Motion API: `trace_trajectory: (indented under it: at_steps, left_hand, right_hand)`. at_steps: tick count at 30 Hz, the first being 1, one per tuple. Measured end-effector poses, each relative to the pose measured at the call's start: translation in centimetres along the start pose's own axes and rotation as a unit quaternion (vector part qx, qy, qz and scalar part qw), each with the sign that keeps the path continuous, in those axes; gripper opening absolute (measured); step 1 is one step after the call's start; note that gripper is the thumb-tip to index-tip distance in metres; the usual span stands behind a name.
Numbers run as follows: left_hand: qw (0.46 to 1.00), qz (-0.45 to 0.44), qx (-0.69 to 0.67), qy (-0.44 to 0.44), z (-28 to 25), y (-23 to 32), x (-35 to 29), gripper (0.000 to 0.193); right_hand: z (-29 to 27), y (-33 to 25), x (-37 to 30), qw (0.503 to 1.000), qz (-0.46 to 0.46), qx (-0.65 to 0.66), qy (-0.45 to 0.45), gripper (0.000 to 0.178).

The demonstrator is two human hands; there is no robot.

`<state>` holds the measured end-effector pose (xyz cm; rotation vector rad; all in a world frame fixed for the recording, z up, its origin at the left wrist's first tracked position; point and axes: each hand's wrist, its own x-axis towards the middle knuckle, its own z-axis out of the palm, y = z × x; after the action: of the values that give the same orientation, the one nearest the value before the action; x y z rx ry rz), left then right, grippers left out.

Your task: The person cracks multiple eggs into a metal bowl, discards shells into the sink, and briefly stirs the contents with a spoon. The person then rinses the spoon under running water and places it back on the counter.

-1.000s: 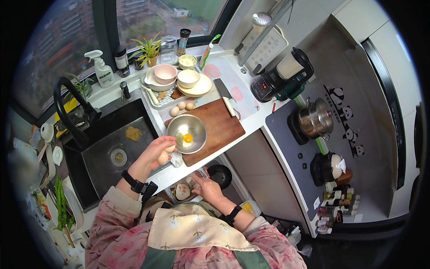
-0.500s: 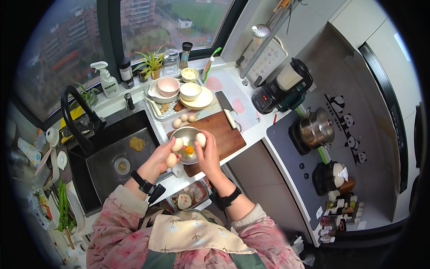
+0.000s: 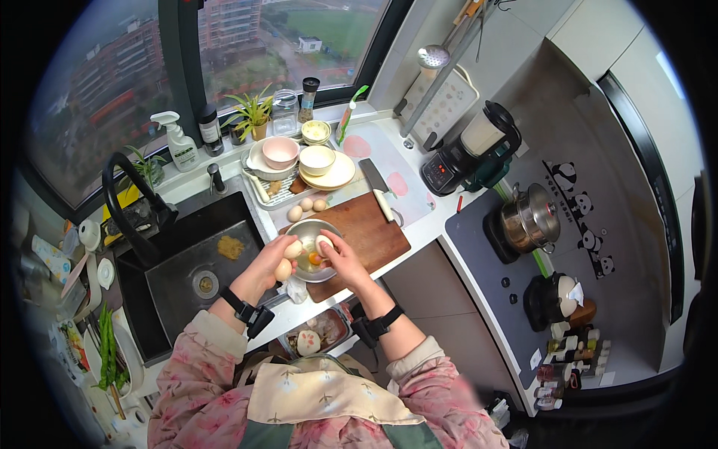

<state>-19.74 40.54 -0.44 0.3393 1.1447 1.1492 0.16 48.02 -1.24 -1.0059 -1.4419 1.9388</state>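
My left hand (image 3: 268, 266) was curled partly closed around two eggs (image 3: 283, 269); my right hand (image 3: 345, 263) pinched a third egg (image 3: 324, 244) over the steel bowl (image 3: 308, 227); the crowded left grip risked one slipping and bursting the yolk (image 3: 315, 258)

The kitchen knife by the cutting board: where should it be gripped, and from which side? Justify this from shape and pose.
Probably by its pale handle, coming from the person's near right side with the right hand, once free of its egg. The handle's end points toward the person at the cutting board's right edge; the broad blade points away, toward the window.
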Motion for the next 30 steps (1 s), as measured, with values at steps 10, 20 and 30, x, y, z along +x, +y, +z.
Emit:
trace_trajectory:
  at_steps: [10, 20, 30]
  left_hand:
    - [0.991, -0.019, 0.106, -0.084, 0.8, 1.5, -0.9, 0.034]
    - [0.971, 0.041, 0.212, -0.101, 0.8, 0.7, -0.9, 0.037]
    - [0.765, 0.315, 0.557, 0.068, 1.5, 0.7, -2.1, 0.049]
  right_hand:
    - [-0.6, -2.7, 0.5, 0.927, -0.193, -0.321, -0.030, 0.047]
    - [0.1, -3.3, -0.3, 0.937, -0.159, -0.305, -0.059, 0.040]
    - [0.7, -2.8, -0.4, 0.951, -0.114, -0.286, 0.044, 0.035]
